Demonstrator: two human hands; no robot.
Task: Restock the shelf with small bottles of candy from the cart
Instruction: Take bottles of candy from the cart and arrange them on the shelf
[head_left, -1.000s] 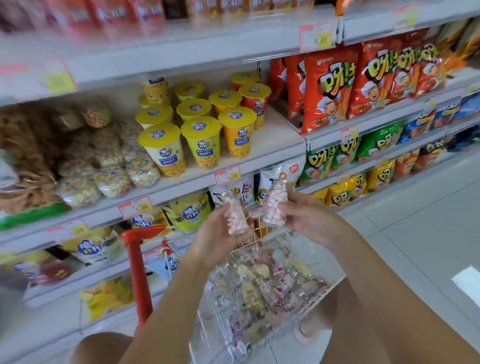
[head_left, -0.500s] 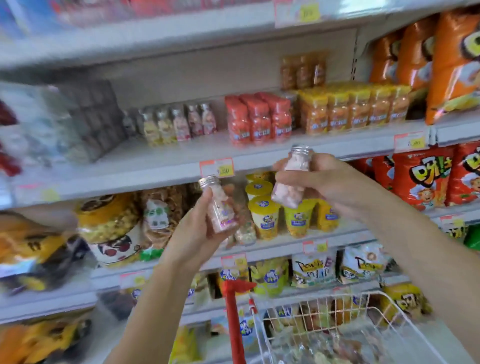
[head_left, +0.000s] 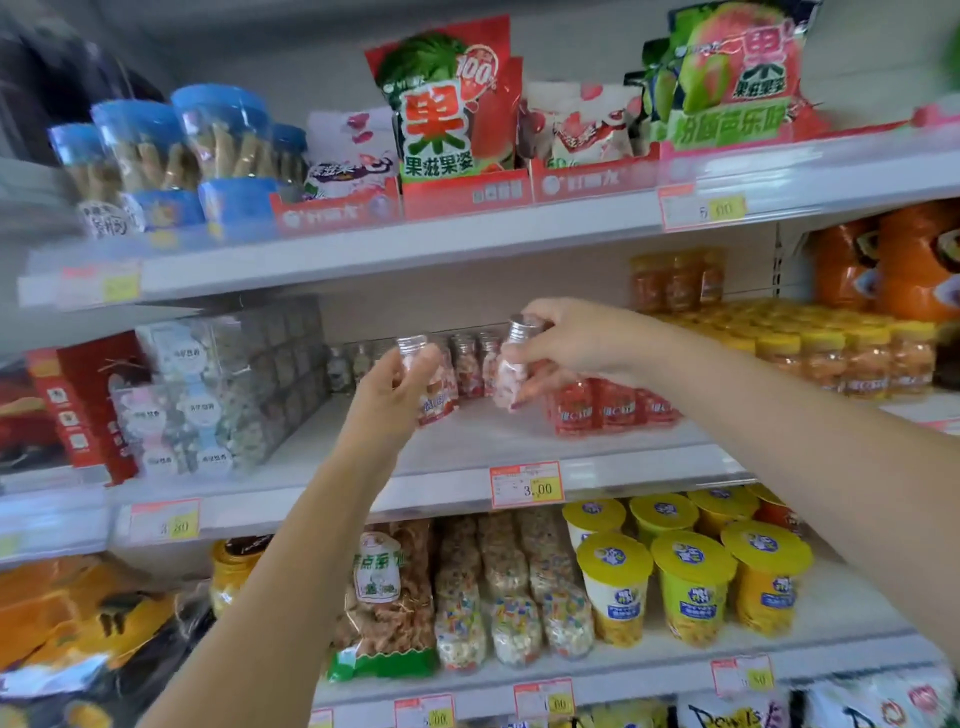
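My left hand (head_left: 397, 392) grips a small clear bottle of pink candy (head_left: 434, 387) with a silver cap, held upright over the middle shelf (head_left: 467, 447). My right hand (head_left: 576, 345) pinches a second small candy bottle (head_left: 511, 371), tilted, just to the right and above the shelf board. Behind both hands a row of similar small bottles (head_left: 470, 361) stands at the back of that shelf. The cart is out of view.
Red-lidded jars (head_left: 608, 408) stand right of my hands, with orange jars (head_left: 841, 358) further right. Clear boxed sweets (head_left: 228, 389) fill the shelf's left. Snack bags line the shelf above; yellow-lidded cups (head_left: 691, 587) and bagged snacks sit below.
Both hands have risen from above the cart to the middle shelf, each carrying its bottle. My view has swung upward, and the cart has dropped out of sight.
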